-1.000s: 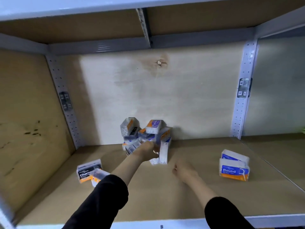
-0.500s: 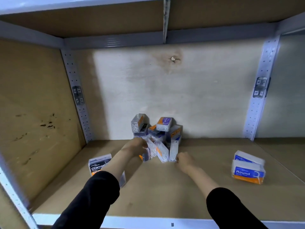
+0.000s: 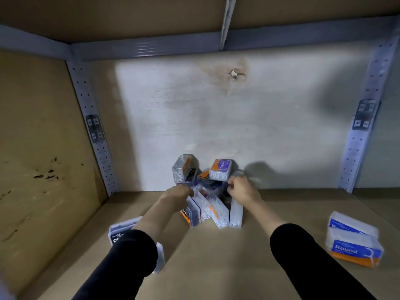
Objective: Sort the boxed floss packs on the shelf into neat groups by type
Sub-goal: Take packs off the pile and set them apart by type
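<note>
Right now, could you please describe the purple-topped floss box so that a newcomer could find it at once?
Start at the pale back wall of the shelf, where a jumbled pile of floss boxes sits at its foot. The purple-topped box lies on the pile's upper right, just above the right hand. It alone shows a purple label with an orange edge facing up.

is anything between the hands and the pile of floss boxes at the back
Nothing visible. The left hand and right hand are both already at the pile of floss boxes against the back wall.
</note>
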